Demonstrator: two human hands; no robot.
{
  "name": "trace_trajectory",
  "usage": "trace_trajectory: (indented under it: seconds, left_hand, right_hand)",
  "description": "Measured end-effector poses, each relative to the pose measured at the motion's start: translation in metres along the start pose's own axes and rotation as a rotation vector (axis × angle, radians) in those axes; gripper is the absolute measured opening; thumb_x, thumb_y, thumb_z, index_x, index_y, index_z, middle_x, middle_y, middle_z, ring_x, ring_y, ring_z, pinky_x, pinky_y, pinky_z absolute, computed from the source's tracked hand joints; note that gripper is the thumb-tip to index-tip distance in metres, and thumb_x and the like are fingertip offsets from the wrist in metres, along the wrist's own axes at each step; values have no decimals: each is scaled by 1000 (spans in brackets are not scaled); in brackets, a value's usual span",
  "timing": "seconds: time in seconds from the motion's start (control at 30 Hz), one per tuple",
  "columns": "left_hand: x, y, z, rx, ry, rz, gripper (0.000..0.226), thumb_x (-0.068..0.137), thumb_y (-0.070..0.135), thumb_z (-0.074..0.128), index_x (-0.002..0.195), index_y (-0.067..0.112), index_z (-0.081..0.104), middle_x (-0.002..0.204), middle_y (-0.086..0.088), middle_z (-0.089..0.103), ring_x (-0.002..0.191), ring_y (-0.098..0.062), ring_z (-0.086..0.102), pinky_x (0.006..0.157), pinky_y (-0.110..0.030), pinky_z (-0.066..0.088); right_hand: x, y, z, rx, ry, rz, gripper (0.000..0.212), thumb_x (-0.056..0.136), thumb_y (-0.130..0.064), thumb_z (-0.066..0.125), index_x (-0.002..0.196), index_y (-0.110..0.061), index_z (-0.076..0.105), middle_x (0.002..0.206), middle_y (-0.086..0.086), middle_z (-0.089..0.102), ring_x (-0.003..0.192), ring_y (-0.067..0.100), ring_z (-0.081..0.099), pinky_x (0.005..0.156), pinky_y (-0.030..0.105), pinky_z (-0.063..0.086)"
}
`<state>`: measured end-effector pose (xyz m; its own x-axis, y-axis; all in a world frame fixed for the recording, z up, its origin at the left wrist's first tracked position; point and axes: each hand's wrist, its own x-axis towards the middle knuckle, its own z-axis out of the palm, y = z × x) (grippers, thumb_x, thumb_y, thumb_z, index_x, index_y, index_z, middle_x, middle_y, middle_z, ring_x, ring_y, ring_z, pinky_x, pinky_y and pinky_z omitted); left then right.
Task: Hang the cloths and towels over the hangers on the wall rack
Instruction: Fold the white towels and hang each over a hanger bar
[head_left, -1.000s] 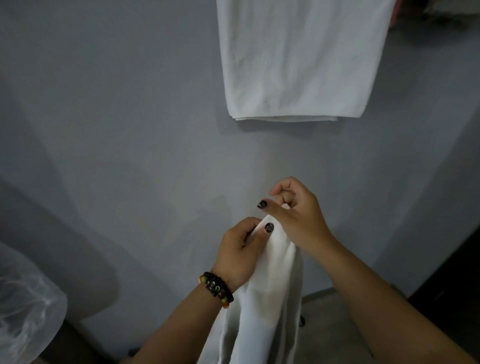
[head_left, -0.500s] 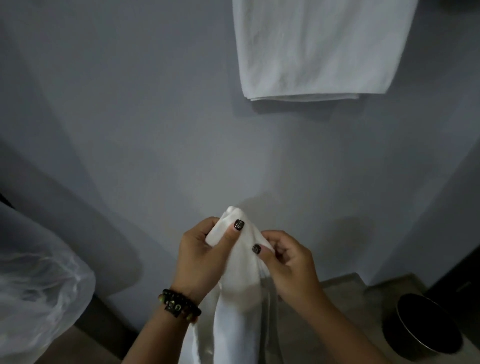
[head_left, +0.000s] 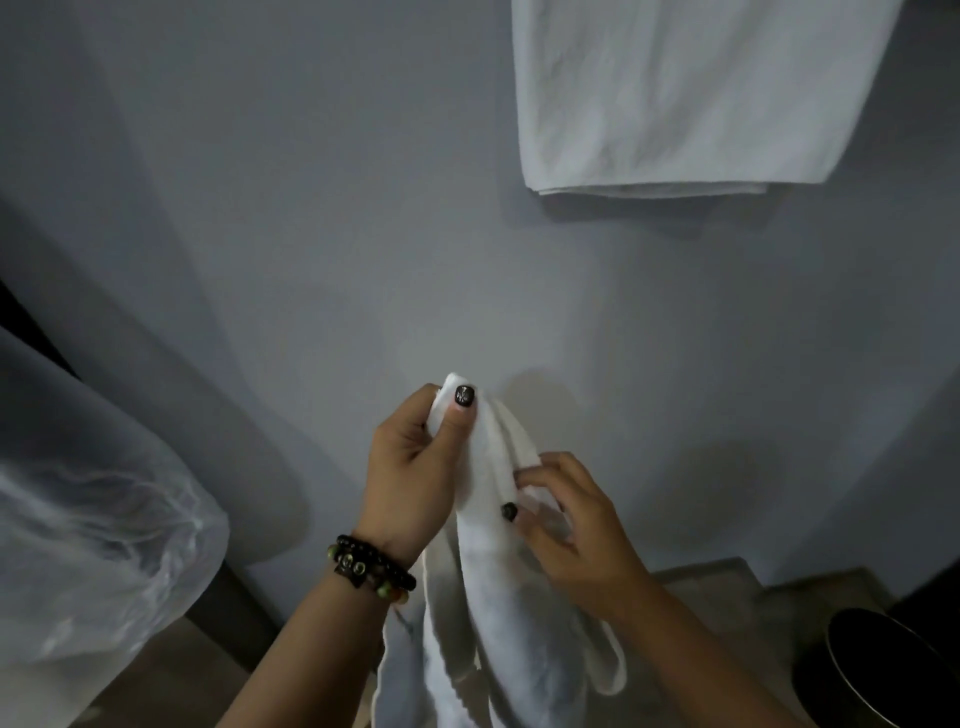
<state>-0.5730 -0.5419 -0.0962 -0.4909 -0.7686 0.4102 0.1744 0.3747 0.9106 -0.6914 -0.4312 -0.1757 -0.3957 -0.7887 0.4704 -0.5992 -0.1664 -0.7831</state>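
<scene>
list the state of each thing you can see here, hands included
white towel on the wall: hanging, folded double
white cloth in the hands: bunched, top held up, rest dangling
left hand: pinches the cloth's top end
right hand: fingers curled on a fold lower down
round black bin: upright on the floor
clear plastic bag: crumpled, at left

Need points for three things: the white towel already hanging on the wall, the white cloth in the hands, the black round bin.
White towel hanging on the wall (head_left: 691, 93): head view, middle of its front face.
White cloth in the hands (head_left: 493, 467): head view, bunched upper part between the hands.
Black round bin (head_left: 883, 670): head view, dark interior near the rim.
</scene>
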Motion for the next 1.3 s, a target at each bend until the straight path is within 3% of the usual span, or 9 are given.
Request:
trace_trajectory:
  seconds: [0.13, 0.27, 0.43, 0.57, 0.77, 0.93, 1.1, 1.2, 1.3]
  left_hand:
    - [18, 10, 10, -86, -47, -34, 43, 96, 29, 54, 74, -7, 47, 68, -7, 42, 62, -15, 41, 56, -24, 38]
    - [45, 11, 9, -197, -84, -93, 46, 89, 36, 55, 82, -10, 51, 76, -11, 47, 72, -19, 45, 66, -34, 40]
    - [86, 29, 2, -359, -106, -162, 22, 97, 23, 53, 85, 7, 61, 77, -10, 60, 71, -21, 59, 70, -33, 51]
    - [114, 58, -2, -310, -91, -93, 20, 99, 23, 51, 92, 6, 60, 80, -12, 58, 76, -25, 58, 73, -37, 52]
    - [155, 68, -41, -109, 167, -118, 22, 93, 33, 59, 85, 14, 66, 87, -10, 62, 78, -23, 60, 77, -40, 55]
    - [170, 56, -77, 60, 232, -86, 27, 92, 36, 60, 87, 10, 65, 79, -7, 54, 72, -19, 51, 67, -34, 45]
    - [171, 49, -92, 93, 336, -46, 26, 89, 44, 56, 80, 19, 55, 77, -4, 46, 71, -17, 44, 67, -33, 39]
    - [170, 52, -90, 51, 400, -17, 38, 91, 44, 52, 65, 19, 41, 66, -3, 33, 62, -16, 33, 60, -30, 28]
    - [170, 57, -92, -45, 498, -5, 38, 92, 41, 53, 64, 19, 38, 67, -1, 31, 63, -15, 30, 59, -30, 25]
  right_hand:
    - [-2, 20, 2, -14, -28, 167, 11, 94, -22, 57, 99, -21, 66, 102, -6, 59, 95, -1, 59, 82, 10, 44]
    - [21, 34, -7, -147, -59, 167, 16, 93, -15, 58, 106, -13, 67, 101, -7, 57, 93, 2, 60, 82, 12, 47]
    - [45, 35, -5, -469, -139, 274, 27, 78, -32, 55, 94, -14, 67, 99, 1, 52, 81, 24, 60, 74, 39, 54]
    - [67, 39, -4, -481, -48, 282, 30, 88, -36, 53, 93, -9, 65, 106, 11, 51, 89, 33, 59, 74, 34, 50]
    - [107, 32, -47, -415, 116, 276, 18, 93, -19, 58, 79, -10, 65, 75, 1, 51, 76, 26, 57, 64, 26, 31]
    - [134, 6, -89, -387, 215, 160, 41, 90, -32, 51, 53, -20, 37, 51, -6, 38, 56, 19, 42, 53, 18, 32]
    - [157, -21, -123, -537, 276, -10, 44, 92, -25, 62, 55, -18, 39, 56, -1, 43, 56, 20, 43, 56, 32, 32]
    - [167, -28, -133, -669, 212, -97, 24, 87, -23, 68, 67, -12, 63, 70, 8, 60, 68, 27, 56, 65, 36, 45]
    - [165, -17, -146, -901, 59, 46, 10, 83, -14, 68, 88, -5, 71, 94, 16, 65, 90, 32, 62, 73, 30, 46]
